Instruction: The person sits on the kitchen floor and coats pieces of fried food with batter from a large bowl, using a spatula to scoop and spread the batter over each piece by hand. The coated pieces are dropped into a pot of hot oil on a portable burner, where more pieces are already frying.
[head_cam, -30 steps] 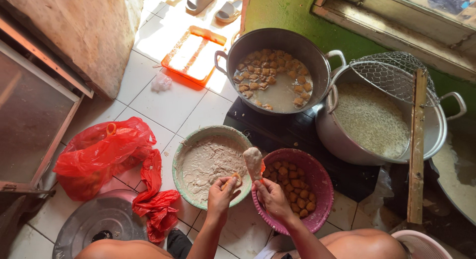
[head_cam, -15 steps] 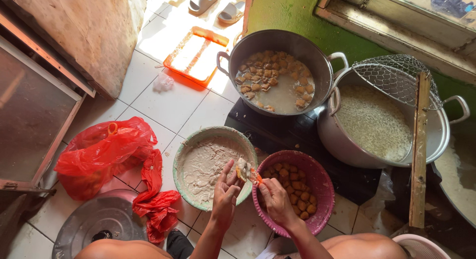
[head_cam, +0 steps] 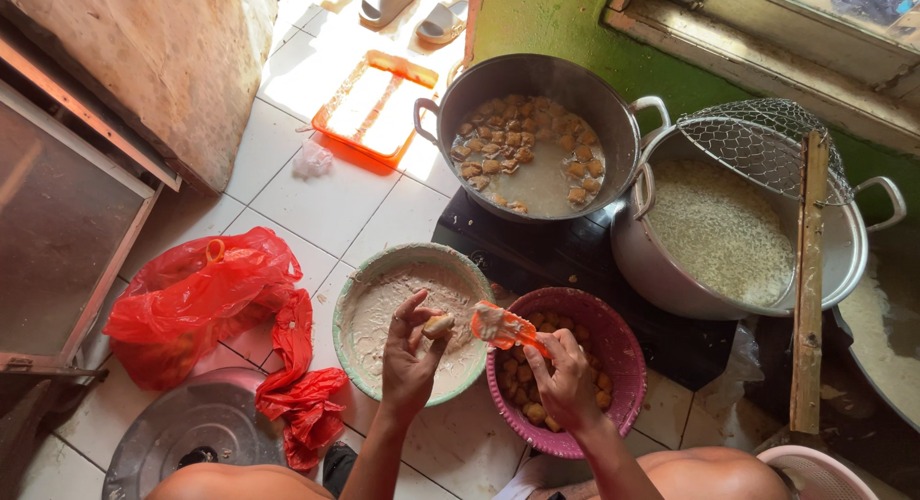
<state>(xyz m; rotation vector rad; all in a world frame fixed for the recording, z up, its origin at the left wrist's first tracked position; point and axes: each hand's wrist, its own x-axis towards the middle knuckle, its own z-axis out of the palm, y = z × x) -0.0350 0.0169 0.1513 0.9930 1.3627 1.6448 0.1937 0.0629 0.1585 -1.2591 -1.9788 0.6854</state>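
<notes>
The left hand [head_cam: 410,352] hangs over the green bowl [head_cam: 362,287] of pale paste, its fingers pinched narrowly around a small filled brown piece [head_cam: 439,324]. The right hand [head_cam: 563,374] grips an orange spatula [head_cam: 506,328], its blade smeared with paste, above the near rim of the pink basket [head_cam: 628,361] of brown fried pieces. Bowl and basket stand side by side on the white tiled floor [head_cam: 316,198], rims nearly touching.

Beyond them, on a dark stove [head_cam: 565,256], sits a metal pot [head_cam: 613,107] with brown pieces floating in cloudy liquid. To its right a larger pot [head_cam: 661,280] holds something pale and grainy; what it is cannot be made out. A wire skimmer [head_cam: 757,141] and a wooden stick [head_cam: 810,280] lie across its rim.

A crumpled red plastic bag [head_cam: 196,299] lies at the left of the floor, with no label to be seen. Below it a round metal lid [head_cam: 187,438] is partly covered by the bag and by a knee. An orange tray [head_cam: 374,102] lies in glaring sunlight toward the far edge, its surface washed out. Two grey sandals [head_cam: 412,7] are cut off by the top edge. A pink basket rim [head_cam: 815,466] shows only partly at the bottom right corner.
</notes>
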